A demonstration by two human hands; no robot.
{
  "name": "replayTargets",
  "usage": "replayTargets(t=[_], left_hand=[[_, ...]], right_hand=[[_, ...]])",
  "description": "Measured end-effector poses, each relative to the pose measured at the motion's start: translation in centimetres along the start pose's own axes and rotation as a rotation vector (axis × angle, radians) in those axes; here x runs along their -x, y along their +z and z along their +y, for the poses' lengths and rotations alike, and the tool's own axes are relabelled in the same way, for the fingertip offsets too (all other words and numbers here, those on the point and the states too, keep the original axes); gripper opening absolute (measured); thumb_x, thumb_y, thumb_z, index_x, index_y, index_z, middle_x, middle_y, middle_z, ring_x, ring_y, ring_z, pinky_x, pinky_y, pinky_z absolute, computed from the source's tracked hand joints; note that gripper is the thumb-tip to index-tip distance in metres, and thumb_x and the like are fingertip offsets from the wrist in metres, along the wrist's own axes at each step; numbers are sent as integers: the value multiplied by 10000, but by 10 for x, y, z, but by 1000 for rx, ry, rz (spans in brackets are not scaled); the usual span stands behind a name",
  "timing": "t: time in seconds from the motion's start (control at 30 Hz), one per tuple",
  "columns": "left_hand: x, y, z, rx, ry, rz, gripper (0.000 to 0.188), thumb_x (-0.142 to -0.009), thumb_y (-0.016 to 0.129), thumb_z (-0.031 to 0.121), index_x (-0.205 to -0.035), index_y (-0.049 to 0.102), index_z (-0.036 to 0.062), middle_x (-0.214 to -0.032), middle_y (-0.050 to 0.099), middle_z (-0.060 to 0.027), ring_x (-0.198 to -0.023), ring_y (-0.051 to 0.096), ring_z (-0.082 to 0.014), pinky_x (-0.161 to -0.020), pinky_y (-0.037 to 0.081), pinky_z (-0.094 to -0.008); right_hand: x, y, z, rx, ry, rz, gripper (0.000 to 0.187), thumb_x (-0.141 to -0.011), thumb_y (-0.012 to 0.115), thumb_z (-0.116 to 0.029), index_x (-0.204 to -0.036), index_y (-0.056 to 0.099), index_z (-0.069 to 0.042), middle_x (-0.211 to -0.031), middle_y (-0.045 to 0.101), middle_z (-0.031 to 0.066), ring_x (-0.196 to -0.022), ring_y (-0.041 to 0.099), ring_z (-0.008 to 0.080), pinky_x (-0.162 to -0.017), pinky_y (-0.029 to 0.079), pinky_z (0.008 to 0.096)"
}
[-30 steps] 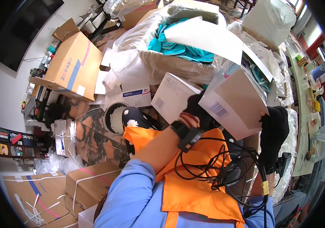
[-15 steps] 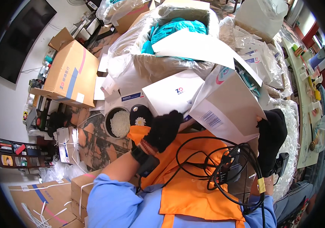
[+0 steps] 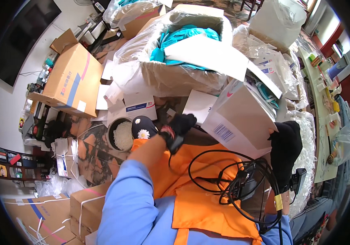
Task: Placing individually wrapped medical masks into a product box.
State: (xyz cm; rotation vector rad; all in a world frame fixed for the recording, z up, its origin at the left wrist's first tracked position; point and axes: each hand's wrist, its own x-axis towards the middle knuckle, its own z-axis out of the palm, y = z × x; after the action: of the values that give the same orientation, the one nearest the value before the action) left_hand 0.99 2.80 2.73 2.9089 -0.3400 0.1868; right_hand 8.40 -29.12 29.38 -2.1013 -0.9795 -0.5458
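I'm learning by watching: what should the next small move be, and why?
Perhaps steady the open white box with the left hand: the box looks tilted, teal items show inside, and the right hand holds one edge while the left has no clear grip on it.

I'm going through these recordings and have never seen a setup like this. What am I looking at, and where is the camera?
No machine works here: these are a person's own left hand and right hand, both gloved in black. The camera sits on the person's head, looking down; its fisheye lens bends straight edges. The right hand grips the edge of an open white box with teal items inside. The left hand is beside another white box; whether they touch is hard to tell. Nearer the camera are an orange apron and looped black cables. On the patterned floor is a bowl of white pellets; farther off, a large plastic-lined carton holds more teal items.
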Motion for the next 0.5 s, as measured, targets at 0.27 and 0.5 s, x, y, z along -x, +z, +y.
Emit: replayTargets(t=[0.27, 0.5], left_hand=[[47, -7, 48, 218, -309, 124, 126, -894, 540, 161, -930, 624, 75, -817, 657, -190, -815, 666, -363, -677, 525, -445], [76, 2, 48, 314, -507, 208, 167, -898, 530, 162, -979, 647, 74, -896, 667, -193, -820, 660, -355, -714, 523, -447]], right_hand=[[-3, 34, -5, 78, -234, -81, 222, -671, 687, -33, -879, 653, -102, -779, 565, 65, -776, 552, 300, -701, 426, 404], [38, 108, 22, 161, -128, -533, 173, -736, 659, -95, -903, 681, -133, -799, 611, 68, -793, 614, 293, -674, 469, 424]])
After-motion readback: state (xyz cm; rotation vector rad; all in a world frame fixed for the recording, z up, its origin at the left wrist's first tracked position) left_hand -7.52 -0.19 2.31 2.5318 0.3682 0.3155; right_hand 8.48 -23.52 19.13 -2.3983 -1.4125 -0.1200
